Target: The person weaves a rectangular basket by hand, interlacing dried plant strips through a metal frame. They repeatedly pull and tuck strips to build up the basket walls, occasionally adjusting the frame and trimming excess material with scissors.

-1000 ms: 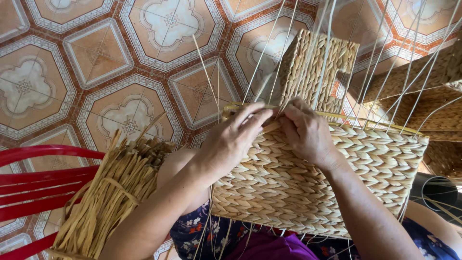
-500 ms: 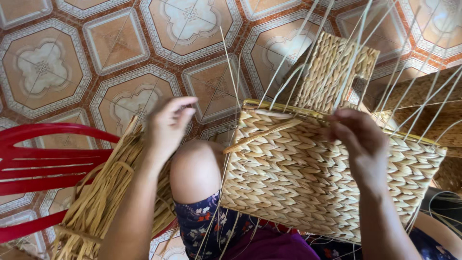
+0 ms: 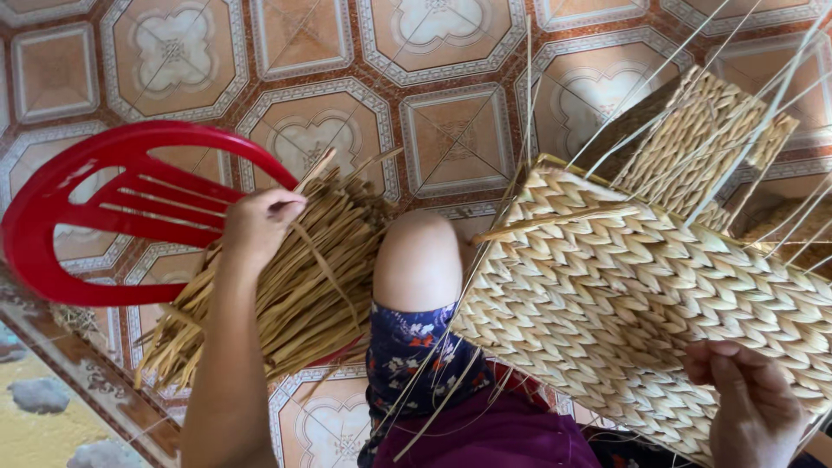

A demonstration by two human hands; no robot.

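Note:
A half-woven straw basket (image 3: 659,295) rests tilted on my lap, with thin wire uprights sticking out of its top. My right hand (image 3: 754,407) grips the basket's lower right edge. My left hand (image 3: 258,227) reaches out to the left and pinches a strand from a bundle of dried straw (image 3: 303,286) that lies against a red plastic chair (image 3: 95,217). My bare knee (image 3: 418,260) shows between the bundle and the basket.
The floor is patterned orange and white tile (image 3: 433,52). More woven basket pieces (image 3: 719,130) stand behind the basket at the right. A dark tile border (image 3: 78,373) runs along the lower left.
Both hands left the basket's top edge. My left hand swung left to the straw bundle and closed on a strand; my right hand slid down to the basket's lower edge.

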